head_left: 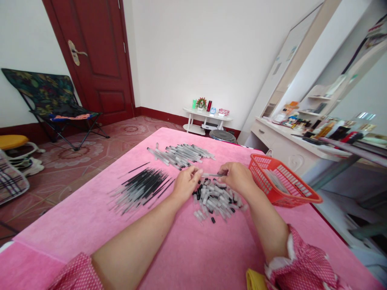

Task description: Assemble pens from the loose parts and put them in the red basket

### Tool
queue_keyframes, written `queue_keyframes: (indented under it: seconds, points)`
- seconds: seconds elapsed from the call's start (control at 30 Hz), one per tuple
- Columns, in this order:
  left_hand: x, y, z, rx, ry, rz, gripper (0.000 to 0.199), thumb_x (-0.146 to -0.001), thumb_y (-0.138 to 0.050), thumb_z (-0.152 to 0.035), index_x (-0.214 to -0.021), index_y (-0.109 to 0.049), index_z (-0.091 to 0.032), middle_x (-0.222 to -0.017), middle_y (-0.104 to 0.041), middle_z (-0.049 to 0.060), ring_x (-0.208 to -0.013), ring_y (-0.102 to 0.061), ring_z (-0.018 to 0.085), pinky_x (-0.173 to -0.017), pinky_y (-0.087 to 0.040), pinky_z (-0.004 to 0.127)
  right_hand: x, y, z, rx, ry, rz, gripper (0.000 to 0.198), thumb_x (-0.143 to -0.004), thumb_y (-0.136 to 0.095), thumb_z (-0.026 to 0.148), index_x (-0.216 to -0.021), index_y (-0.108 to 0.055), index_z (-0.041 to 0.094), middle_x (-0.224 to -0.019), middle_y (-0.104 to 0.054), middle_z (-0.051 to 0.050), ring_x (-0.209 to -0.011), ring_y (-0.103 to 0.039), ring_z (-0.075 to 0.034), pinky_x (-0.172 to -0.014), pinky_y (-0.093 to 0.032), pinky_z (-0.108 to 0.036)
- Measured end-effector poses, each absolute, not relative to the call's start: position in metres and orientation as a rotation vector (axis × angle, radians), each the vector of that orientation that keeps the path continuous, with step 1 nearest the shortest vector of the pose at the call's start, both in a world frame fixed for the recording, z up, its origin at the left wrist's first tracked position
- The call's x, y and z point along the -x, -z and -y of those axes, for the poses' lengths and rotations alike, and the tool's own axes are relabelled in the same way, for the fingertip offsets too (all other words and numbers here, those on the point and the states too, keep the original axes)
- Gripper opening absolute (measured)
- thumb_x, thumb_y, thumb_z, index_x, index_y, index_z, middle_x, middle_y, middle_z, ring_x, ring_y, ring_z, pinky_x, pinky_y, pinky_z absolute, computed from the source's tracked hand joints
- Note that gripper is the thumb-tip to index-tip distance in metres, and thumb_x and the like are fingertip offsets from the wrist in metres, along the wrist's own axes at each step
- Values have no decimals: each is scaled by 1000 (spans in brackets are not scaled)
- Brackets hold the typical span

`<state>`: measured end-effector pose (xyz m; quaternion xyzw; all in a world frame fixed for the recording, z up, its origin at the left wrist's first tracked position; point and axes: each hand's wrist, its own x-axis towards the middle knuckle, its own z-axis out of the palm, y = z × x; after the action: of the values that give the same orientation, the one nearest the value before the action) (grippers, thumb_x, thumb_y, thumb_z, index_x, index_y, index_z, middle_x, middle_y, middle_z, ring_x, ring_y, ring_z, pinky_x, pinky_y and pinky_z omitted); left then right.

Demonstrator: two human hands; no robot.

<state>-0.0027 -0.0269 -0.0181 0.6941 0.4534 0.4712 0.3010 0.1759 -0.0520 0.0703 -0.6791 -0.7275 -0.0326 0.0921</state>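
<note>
Between my two hands a slim, clear pen (210,175) is held level above a heap of pen caps (216,197), clear with some black ones. My left hand (188,179) pinches its left end. The other end, which looks dark, is gripped in the closed fingers of my right hand (237,176). To the left lies a fanned pile of thin black-and-clear pen refills (145,183). Beyond my hands, several clear pen barrels (184,154) with dark ends rest in a loose row.
A red plastic basket (284,183) with clear pieces inside stands at the right on the pink-covered table (181,249). Something yellow (255,280) lies at the near edge by my right sleeve. A dressing table (290,141) with bottles stands beyond the basket.
</note>
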Motion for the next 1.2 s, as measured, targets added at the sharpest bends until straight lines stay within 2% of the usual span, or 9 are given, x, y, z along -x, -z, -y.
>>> queue_keyframes:
  seconds: [0.07, 0.27, 0.4, 0.47, 0.73, 0.83, 0.97, 1.07, 1.2]
  points:
    - [2, 18, 26, -1882, -1260, -1215, 38, -83, -42, -47, -64, -56, -17, -58, -56, -1, -56, -50, 12, -54, -30, 22, -176, -70, 52, 2012, 94, 2164, 13, -62, -70, 30, -74, -70, 28, -77, -69, 4, -73, -61, -14, -54, -32, -23]
    - [2, 20, 28, -1780, -1135, -1270, 56, -86, -28, -53, -49, -48, -17, -44, -50, 0, -47, -47, 12, -50, -28, 23, -175, -70, 53, 1981, 170, 2158, 10, -62, -68, 27, -72, -69, 28, -78, -69, 3, -72, -59, -14, -54, -31, -23]
    - [2, 16, 28, -1845, -1246, -1223, 39, -83, -41, -48, -67, -59, -17, -60, -59, 0, -57, -51, 13, -54, -31, 21, -176, -70, 53, 2006, 179, 2132, 10, -63, -67, 28, -73, -69, 28, -78, -68, 3, -72, -59, -14, -54, -31, -23]
    - [2, 16, 27, -1871, -1260, -1206, 32, -80, -47, -45, -67, -58, -17, -61, -58, -1, -58, -50, 13, -54, -31, 21, -176, -70, 53, 2006, 166, 2135, 10, -63, -67, 28, -73, -69, 28, -77, -68, 3, -71, -59, -14, -54, -31, -23]
    - [-1, 19, 30, -1647, -1168, -1167, 55, -85, -30, -52, -46, -47, -18, -39, -45, -1, -43, -43, 12, -48, -30, 23, -170, -72, 55, 1973, 312, 2142, 6, -65, -65, 27, -70, -67, 27, -79, -66, 3, -72, -58, -15, -52, -28, -24]
    - [0, 16, 30, -1680, -1234, -1158, 47, -85, -34, -49, -58, -57, -17, -49, -54, 0, -50, -49, 13, -51, -33, 23, -171, -72, 55, 2000, 311, 2112, 8, -66, -64, 29, -73, -68, 27, -80, -66, 2, -73, -58, -15, -54, -29, -24]
    - [0, 13, 28, -1815, -1333, -1113, 21, -79, -50, -35, -81, -61, -18, -72, -63, 1, -64, -53, 13, -58, -36, 22, -174, -71, 54, 2026, 243, 2116, 9, -66, -64, 29, -74, -69, 28, -80, -67, 2, -73, -58, -15, -55, -30, -24]
    - [0, 13, 28, -1878, -1330, -1173, 18, -80, -48, -31, -74, -58, -18, -64, -57, -1, -62, -51, 13, -58, -34, 21, -174, -69, 53, 1996, 231, 2136, 9, -67, -64, 29, -74, -68, 28, -81, -67, 3, -73, -58, -14, -54, -29, -25]
    - [0, 15, 29, -1865, -1259, -1262, 40, -85, -38, -42, -55, -47, -17, -49, -45, -2, -51, -43, 11, -52, -28, 22, -171, -71, 54, 1984, 303, 2137, 8, -67, -65, 29, -75, -68, 28, -83, -66, 3, -73, -57, -14, -53, -28, -25]
